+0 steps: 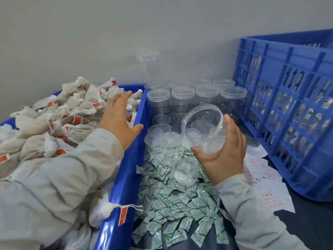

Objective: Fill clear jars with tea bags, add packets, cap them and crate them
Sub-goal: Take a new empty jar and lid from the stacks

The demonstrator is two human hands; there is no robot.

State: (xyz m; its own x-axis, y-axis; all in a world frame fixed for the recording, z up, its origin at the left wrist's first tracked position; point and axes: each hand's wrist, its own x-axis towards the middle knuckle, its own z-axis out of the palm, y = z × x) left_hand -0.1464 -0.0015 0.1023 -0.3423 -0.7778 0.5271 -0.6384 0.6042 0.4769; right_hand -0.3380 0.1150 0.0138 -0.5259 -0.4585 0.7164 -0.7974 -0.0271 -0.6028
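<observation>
My right hand (223, 152) grips a clear empty jar (203, 123), tilted with its open mouth toward the upper left, above a heap of green-printed white packets (173, 199). My left hand (119, 120) hovers with fingers spread and holds nothing, over a heap of tea bags (59, 120) with red tags in a blue bin (126, 186). Several upright clear jars (182, 98) stand behind, one stacked taller (149, 69). Clear caps (156, 136) lie at the near edge of the jars, one cap (185, 171) on the packets.
A blue slotted crate (288, 105) with filled jars inside stands at the right. White printed slips (266, 184) lie on the dark table between the packets and the crate. A grey wall closes the back.
</observation>
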